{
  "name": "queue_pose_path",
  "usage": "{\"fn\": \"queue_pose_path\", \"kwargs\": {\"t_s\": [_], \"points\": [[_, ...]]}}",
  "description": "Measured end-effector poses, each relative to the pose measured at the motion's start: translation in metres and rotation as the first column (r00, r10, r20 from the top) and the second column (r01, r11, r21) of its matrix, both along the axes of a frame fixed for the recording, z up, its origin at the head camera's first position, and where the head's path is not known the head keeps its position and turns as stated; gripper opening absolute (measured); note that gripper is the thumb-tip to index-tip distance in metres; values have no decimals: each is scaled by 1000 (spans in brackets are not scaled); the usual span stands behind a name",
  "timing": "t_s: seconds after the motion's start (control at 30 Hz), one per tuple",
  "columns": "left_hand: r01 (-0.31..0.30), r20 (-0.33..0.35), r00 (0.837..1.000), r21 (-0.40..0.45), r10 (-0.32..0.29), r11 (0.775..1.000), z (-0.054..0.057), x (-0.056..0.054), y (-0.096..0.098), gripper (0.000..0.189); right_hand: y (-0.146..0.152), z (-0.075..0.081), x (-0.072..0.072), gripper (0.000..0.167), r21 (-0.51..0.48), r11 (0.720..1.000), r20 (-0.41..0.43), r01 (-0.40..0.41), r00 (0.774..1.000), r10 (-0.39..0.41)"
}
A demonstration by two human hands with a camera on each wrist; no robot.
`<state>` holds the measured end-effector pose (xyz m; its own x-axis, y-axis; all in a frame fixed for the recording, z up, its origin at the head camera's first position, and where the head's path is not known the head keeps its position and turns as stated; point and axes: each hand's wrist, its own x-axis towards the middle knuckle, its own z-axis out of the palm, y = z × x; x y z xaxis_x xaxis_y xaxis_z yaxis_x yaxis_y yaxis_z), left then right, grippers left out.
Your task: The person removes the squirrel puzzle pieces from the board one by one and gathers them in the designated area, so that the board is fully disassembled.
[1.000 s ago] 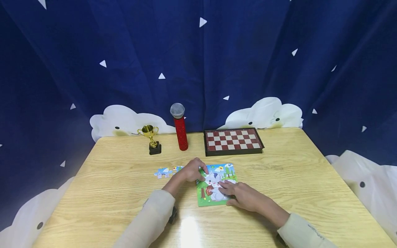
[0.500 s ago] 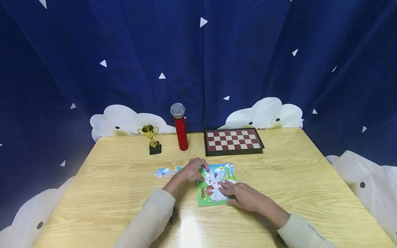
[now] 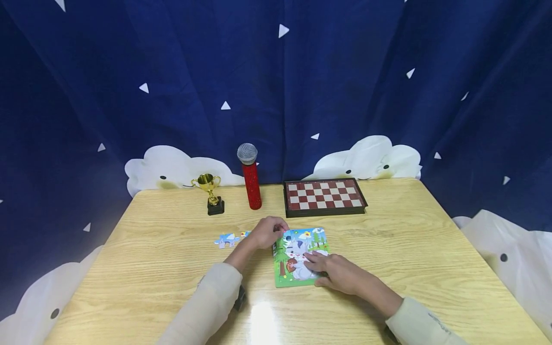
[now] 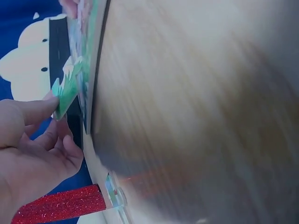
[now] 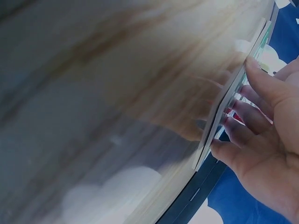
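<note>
A picture puzzle (image 3: 281, 282) of a grey-and-white cartoon animal lies on the table in front of the person. At its upper left corner, the left hand (image 3: 266, 234) pinches a green-and-white puzzle piece (image 4: 68, 93) between thumb and fingertips; the left wrist view shows this piece tilted up against the puzzle's face. The right hand (image 3: 338, 273) rests on the puzzle's right side with fingers extended, its thumb (image 5: 261, 81) by the edge in the right wrist view. More loose puzzle pieces (image 3: 226, 240) lie left of the puzzle, partly hidden behind the left hand.
Behind the puzzle stands a black-framed checkered board (image 3: 325, 195). A red microphone (image 3: 252, 184) and a small gold trophy (image 3: 209, 189) stand at the back left of the wooden table (image 3: 409, 239). A dark blue curtain (image 3: 207, 62) hangs behind.
The left thumb and fingers, spread over the puzzle's upper left before, have drawn together at its top left corner. The right hand has stayed in place on the puzzle.
</note>
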<state>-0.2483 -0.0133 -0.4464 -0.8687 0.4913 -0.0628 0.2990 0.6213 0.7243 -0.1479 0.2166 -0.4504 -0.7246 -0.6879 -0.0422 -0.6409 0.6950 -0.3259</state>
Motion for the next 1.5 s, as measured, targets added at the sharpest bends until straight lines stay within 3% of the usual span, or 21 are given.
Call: {"fn": "queue_pose_path", "kwargs": {"t_s": [0.23, 0.57, 1.0, 1.23, 1.5], "points": [[8, -7, 1000, 47, -8, 999, 5, -2, -6, 15, 0, 0, 1, 52, -8, 1000, -6, 1, 1000, -1], [-57, 27, 998, 44, 55, 997, 14, -5, -31, 13, -1, 1, 1, 51, -2, 1000, 5, -3, 1000, 3], [-73, -35, 997, 18, 73, 997, 24, -10, -95, 13, -1, 1, 1, 51, -6, 1000, 6, -5, 1000, 5], [-88, -10, 996, -14, 88, 996, 32, -15, -133, 13, -1, 0, 0, 52, 0, 1000, 15, -3, 1000, 3], [-91, 8, 996, -81, 92, 993, 28, -16, -166, 12, -1, -1, 0, 52, 3, 1000, -10, -12, 1000, 12]]}}
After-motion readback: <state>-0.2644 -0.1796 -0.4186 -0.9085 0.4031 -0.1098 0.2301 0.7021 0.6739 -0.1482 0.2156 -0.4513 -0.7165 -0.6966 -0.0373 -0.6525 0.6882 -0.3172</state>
